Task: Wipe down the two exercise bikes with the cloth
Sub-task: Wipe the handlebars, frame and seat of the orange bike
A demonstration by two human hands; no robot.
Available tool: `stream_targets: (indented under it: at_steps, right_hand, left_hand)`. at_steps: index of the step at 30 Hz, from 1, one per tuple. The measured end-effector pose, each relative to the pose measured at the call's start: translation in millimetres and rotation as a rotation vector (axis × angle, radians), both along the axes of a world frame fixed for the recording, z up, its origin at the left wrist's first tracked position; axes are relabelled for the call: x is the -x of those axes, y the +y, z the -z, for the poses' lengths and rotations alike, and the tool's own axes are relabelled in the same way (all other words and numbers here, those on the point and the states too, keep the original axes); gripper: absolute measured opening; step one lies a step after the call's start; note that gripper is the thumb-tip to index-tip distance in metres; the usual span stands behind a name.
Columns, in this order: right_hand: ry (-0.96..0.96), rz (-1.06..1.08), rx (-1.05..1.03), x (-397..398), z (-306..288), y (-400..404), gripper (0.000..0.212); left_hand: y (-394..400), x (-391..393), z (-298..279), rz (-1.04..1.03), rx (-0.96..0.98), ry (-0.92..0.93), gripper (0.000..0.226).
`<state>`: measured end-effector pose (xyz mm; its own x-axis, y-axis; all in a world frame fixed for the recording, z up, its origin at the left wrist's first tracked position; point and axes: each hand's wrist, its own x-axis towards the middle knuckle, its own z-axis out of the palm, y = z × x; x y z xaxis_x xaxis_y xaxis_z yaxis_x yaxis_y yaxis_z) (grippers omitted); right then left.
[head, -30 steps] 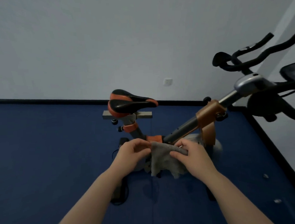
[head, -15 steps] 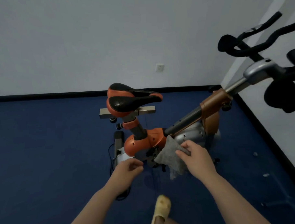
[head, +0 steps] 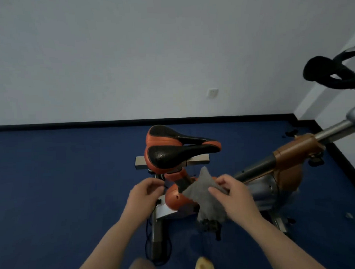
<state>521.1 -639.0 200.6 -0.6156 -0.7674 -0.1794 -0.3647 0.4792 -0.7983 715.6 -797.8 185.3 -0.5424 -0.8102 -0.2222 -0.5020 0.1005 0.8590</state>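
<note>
- A blue carpeted floor meets a pale grey wall along a dark skirting; the orange bike stands in the middle.
- The right hand pinches the grey cloth between thumb and fingers, and the cloth hangs in front of the frame just below the saddle.
- The left hand has let go of the cloth since a second ago; its fingers are loosely curled and hold nothing.
- The view has come closer and the cloth has risen toward the seat post.
- I judge wiping is about to start on this bike; the second bike's black handlebar at the right edge looks untouched.
</note>
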Motion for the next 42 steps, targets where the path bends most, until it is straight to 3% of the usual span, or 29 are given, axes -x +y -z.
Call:
stream_targets:
  at_steps: [8, 14, 18, 20, 28, 33, 38, 42]
  right_hand:
    - [0.040, 0.224, 0.200, -14, -14, -66, 0.013]
    - [0.000, 0.497, 0.265, -66, -18, -121, 0.016]
    - [-0.184, 0.588, 0.271, -90, -12, -159, 0.003]
    - [-0.233, 0.603, 0.281, -99, -11, -170, 0.017]
    - [0.063, 0.613, -0.009, -114, -14, -188, 0.032]
    - [-0.196, 0.673, 0.102, -119, -11, -192, 0.025]
    - [0.375, 0.803, -0.075, -115, 3, -205, 0.027]
    - [0.386, 0.860, -0.110, -128, 28, -241, 0.049]
  left_hand:
    - [-79, -5, -4, -0.115, 0.110, 0.135, 0.025]
    - [-127, -3, -9, 0.155, 0.110, 0.135, 0.026]
    - [-153, -1, -4, 0.363, 0.084, 0.160, 0.035]
    - [-165, -2, -1, 0.459, 0.063, 0.186, 0.035]
    - [-195, 10, 0, 0.637, 0.046, 0.198, 0.027]
    - [-195, 33, 3, 0.637, 0.151, 0.209, 0.022]
    - [-192, 28, 8, 0.647, 0.140, 0.258, 0.026]
    - [-192, 29, 12, 0.630, 0.128, 0.275, 0.022]
